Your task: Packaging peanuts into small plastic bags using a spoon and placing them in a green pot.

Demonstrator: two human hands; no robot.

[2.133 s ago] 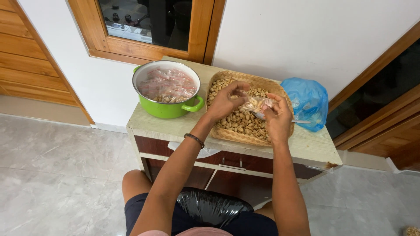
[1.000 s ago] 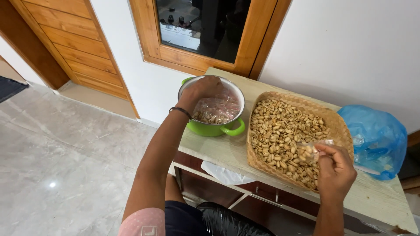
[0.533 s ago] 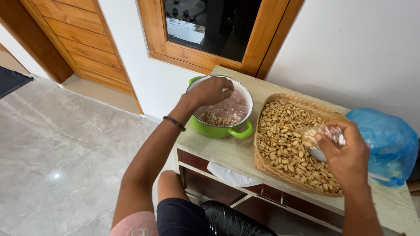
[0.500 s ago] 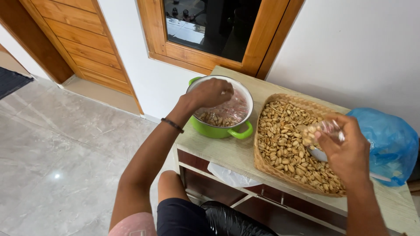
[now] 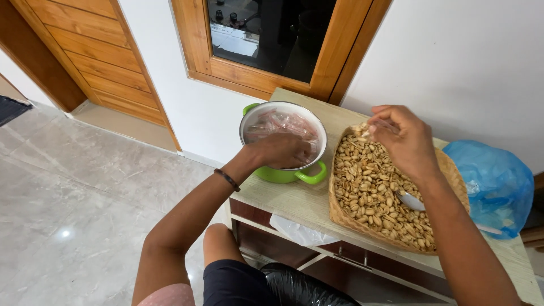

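A green pot (image 5: pixel 310 177) with a white inside holds several small clear packets of peanuts (image 5: pixel 282 121). My left hand (image 5: pixel 280 150) reaches into it at the near rim, fingers bent down onto the packets; whether it grips one is hidden. To the right, a woven basket (image 5: pixel 339 212) is full of loose peanuts (image 5: pixel 365 187). My right hand (image 5: pixel 401 139) is raised over the basket's far side, pinching a small clear bag of peanuts (image 5: pixel 361 131). A metal spoon (image 5: pixel 412 200) lies in the basket.
Pot and basket stand on a pale wooden cabinet top (image 5: pixel 294 198) against a white wall below a wood-framed window (image 5: pixel 266 79). A blue plastic bag (image 5: pixel 493 181) sits at the right end. White plastic (image 5: pixel 292 229) hangs from the drawer. Black plastic (image 5: pixel 300 286) covers my lap.
My left hand has slid from the pot's far side to its near rim. My right hand has lifted the small bag from above the spoon up toward the basket's far edge.
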